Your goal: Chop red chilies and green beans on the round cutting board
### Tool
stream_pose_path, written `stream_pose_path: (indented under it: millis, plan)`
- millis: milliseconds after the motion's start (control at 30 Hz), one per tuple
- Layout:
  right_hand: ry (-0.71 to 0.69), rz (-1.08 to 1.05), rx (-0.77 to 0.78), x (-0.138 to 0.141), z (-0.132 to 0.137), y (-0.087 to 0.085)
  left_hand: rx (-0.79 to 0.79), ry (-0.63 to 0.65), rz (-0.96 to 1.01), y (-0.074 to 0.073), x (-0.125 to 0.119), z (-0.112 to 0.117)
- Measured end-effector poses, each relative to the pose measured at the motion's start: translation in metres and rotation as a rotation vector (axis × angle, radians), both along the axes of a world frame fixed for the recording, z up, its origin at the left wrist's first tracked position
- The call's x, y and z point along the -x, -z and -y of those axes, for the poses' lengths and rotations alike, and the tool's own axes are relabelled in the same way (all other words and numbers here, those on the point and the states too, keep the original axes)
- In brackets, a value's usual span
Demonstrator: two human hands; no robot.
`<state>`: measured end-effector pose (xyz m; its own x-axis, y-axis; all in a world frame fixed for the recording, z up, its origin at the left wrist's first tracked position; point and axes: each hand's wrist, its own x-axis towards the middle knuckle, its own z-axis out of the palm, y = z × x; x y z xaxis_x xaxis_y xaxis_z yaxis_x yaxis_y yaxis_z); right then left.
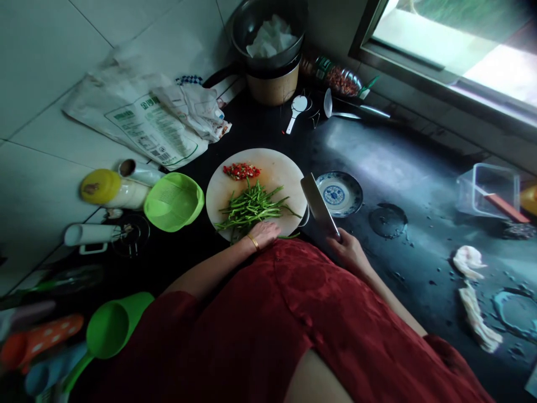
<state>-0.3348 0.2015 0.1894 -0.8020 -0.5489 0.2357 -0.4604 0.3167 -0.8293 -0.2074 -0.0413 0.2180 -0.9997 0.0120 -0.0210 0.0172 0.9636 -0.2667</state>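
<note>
A round pale cutting board [277, 168] lies on the dark counter. On it sit a pile of green stalks [251, 207] and a small heap of chopped red chilli [241, 170]. My left hand [264, 232], with a gold bangle at the wrist, rests on the near end of the green stalks, fingers curled over them. My right hand [348, 252] grips the handle of a broad cleaver [319, 204], whose blade points away at the board's right edge, beside a blue-and-white saucer [339, 193].
A green colander [174, 201], a yellow-lidded jar [111, 187] and paper bags [146, 123] lie left of the board. A pot stack [272, 50], spoons [335, 109] and a bottle stand behind. A clear plastic box [489, 190] and rags [472, 291] are at the right.
</note>
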Motion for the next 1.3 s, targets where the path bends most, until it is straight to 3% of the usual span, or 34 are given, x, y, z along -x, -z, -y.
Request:
stream_pose_path:
  millis: [133, 267, 400, 533, 733, 867, 1033, 1133, 1200, 1300]
  plan:
    - [-0.004, -0.003, -0.029, 0.001, -0.002, -0.002, -0.014, -0.123, -0.128, -0.005, -0.010, 0.001]
    - [-0.006, -0.002, -0.043, 0.003, -0.004, 0.003, 0.022, -0.339, -0.414, -0.030, -0.032, 0.013]
    - [-0.015, -0.012, -0.070, 0.002, -0.003, 0.008, -0.016, -0.501, -0.462, -0.052, -0.041, 0.034]
    - [-0.018, -0.018, -0.089, -0.002, 0.000, 0.009, -0.102, -0.595, -0.455, -0.059, -0.021, 0.050]
    - [-0.001, -0.027, -0.090, -0.010, 0.003, 0.005, -0.238, -0.732, -0.283, -0.070, 0.019, 0.068]
    - [0.009, -0.025, -0.088, -0.015, 0.004, 0.005, -0.239, -0.747, -0.235, -0.080, 0.018, 0.084]
    - [0.024, -0.030, -0.112, -0.017, 0.008, 0.007, -0.170, -0.786, -0.255, -0.084, -0.002, 0.109]
    - [0.005, -0.040, -0.128, -0.017, 0.009, 0.007, -0.121, -0.757, -0.341, -0.082, -0.014, 0.104]
    - [-0.008, -0.046, -0.144, -0.018, 0.010, 0.006, -0.063, -0.651, -0.466, -0.076, -0.019, 0.087]
    - [-0.013, -0.061, -0.164, -0.018, 0.011, 0.003, -0.010, -0.320, -0.525, -0.059, -0.015, 0.050]
